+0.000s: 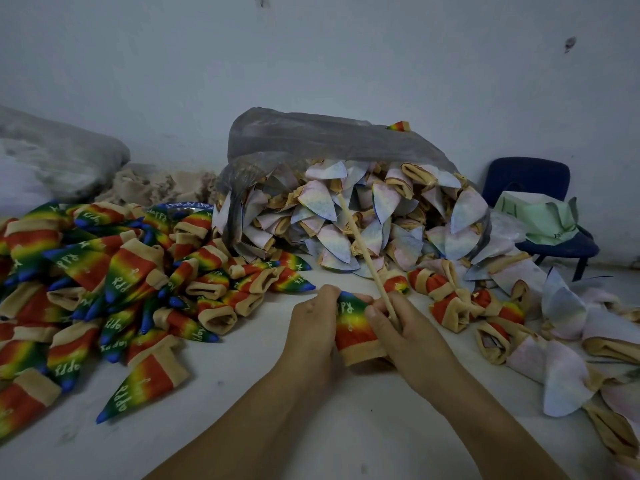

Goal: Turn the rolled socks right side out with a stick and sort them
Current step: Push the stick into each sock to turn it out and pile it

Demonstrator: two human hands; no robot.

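Fingers (pixel 325 293) of my left hand (pixel 311 327) curl round the rainbow sock (pixel 353 323), lower centre, steadying it | right hand (pixel 412 336) pinches stick (pixel 362 247) against sock, apparently keeping it ready | turned pile (pixel 104 278) lies centre left.

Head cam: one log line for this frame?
left hand: grips rainbow sock | right hand: holds stick beside sock | turned pile: left side | plastic bag: inside-out socks, behind

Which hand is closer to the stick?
Right. The right hand grips the stick at its lower end; the left hand holds the rainbow sock, left of the stick.
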